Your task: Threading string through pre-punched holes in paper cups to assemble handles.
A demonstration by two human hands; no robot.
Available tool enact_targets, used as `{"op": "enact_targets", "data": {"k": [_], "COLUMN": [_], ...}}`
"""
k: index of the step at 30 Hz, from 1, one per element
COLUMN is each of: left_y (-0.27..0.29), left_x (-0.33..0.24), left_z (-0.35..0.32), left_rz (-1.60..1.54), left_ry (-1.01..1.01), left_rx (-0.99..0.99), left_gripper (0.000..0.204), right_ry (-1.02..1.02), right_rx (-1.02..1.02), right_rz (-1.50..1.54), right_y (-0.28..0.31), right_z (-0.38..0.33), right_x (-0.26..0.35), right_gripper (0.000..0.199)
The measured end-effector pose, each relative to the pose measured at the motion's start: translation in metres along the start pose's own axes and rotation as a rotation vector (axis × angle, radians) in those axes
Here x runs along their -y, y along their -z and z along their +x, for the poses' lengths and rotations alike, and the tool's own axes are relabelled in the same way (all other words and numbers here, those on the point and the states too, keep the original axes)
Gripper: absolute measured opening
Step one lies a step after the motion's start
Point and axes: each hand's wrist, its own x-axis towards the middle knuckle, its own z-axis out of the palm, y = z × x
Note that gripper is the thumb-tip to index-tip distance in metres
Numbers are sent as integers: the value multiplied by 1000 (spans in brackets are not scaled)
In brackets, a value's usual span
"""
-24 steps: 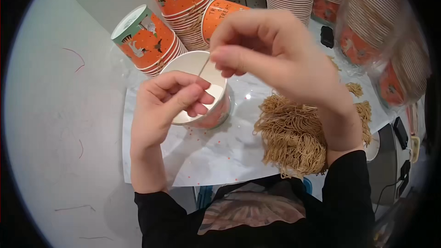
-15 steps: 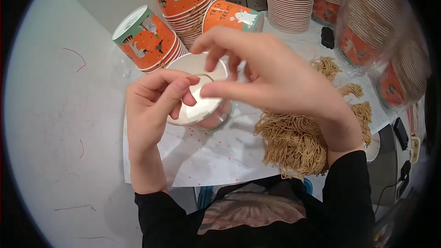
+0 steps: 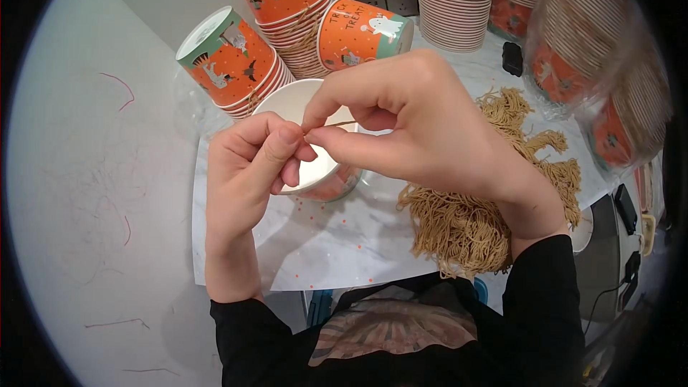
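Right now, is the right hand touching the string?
Touching. The head view shows the right hand with its thumb and index fingertips closed together, and the string running out from between them.

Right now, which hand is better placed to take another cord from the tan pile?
Probably the right hand: it is nearer the tan pile, while the left hand is farther off, beyond the paper cup. Both hands appear to pinch a thin cord, though.

Bright, whitish light washed the marbled tabletop, soft grey shadows fell near the left hand, the clear plastic wrapping glinted, and the view bowed toward a round, black rim.
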Motion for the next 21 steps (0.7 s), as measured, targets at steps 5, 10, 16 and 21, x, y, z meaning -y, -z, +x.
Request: {"op": "enact_targets", "data": {"k": [5,10,16,21], "left_y": [-3,-12,-29,-20], "left_x": [7,17,26,29], "left_z": [-1,5,6,7], "left_rz": [-53,14,682,602], "left_ry": [-50,-74,-56,-9], "left_rx": [9,23,145,20], "left_gripper": [28,20,35,37], "right_ry": [46,-7,109,91], "right_rx": [0,-41,-142,-69], "right_rz": [-79,-29,-108,-87], "right_y": [1,6,15,18], "right_z": [1,3,8,10], "right_x": [-2,-5,-17,-21], "right_gripper": [5,5,5,7]}}
